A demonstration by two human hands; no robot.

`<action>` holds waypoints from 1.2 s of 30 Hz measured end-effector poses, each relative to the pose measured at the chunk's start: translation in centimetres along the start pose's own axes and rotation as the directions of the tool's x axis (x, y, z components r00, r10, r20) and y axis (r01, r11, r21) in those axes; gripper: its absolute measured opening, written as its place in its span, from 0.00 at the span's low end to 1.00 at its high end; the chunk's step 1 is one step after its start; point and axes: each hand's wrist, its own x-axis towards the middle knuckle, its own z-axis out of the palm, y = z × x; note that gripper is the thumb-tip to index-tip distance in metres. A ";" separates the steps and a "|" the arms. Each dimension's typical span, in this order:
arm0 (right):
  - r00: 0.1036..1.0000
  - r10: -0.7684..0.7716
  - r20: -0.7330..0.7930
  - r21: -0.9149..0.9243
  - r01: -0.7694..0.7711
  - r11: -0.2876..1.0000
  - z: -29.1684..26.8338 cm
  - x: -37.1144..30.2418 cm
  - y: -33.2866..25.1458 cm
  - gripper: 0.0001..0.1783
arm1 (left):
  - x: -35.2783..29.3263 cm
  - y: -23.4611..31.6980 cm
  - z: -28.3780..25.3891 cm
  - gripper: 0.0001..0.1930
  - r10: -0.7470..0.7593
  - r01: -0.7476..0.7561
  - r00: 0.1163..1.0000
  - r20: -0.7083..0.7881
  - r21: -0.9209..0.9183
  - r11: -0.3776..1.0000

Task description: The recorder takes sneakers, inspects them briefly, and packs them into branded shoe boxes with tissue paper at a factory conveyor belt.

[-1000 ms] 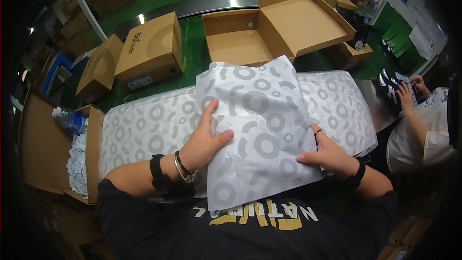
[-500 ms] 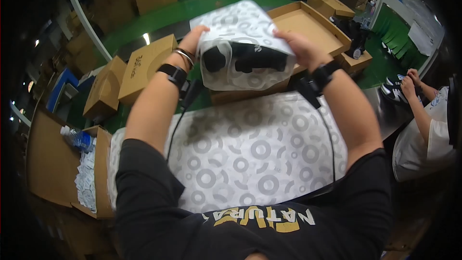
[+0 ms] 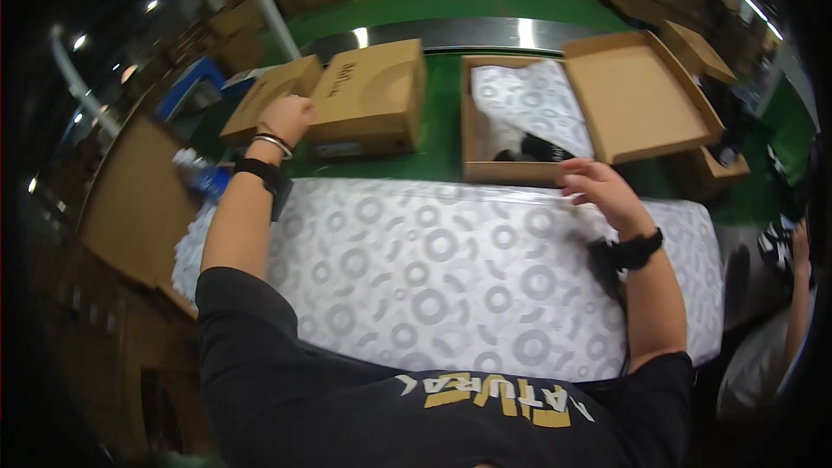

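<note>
1. I see the left hand (image 3: 289, 118) curled beside closed boxes (image 3: 368, 91); whether it grasps anything, I cannot tell.
2. Right hand (image 3: 604, 194): fingers released, near the open box (image 3: 520, 172) containing the paper-wrapped bundle (image 3: 533, 100).
3. I would keep wrapping within the walls.
4. Patterned sheets (image 3: 425, 269) lie near; green surface (image 3: 444, 121), metal strip (image 3: 451, 32) far.

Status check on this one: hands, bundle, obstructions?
Left hand by closed boxes, contact unclear. Right hand empty, near open box. Wrapped bundle inside open box, dark part uncovered. Lid open, clear of bundle.
</note>
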 end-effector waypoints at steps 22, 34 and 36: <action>0.977 0.160 -0.140 0.336 -0.105 0.936 -0.6 1.4 2.0 0.09 | -21.2 -15.2 -2.6 0.16 -0.546 0.366 0.357 0.758 0.424 0.828; 0.975 0.163 -0.152 0.319 -0.107 0.942 -1.8 1.9 3.1 0.12 | -24.0 -26.8 5.0 0.17 -0.638 0.136 0.091 0.764 0.625 0.768; 0.984 0.139 -0.107 0.325 -0.098 0.940 -1.2 2.4 2.9 0.12 | -27.9 -29.7 3.4 0.18 -0.677 0.100 -0.004 0.736 0.674 0.732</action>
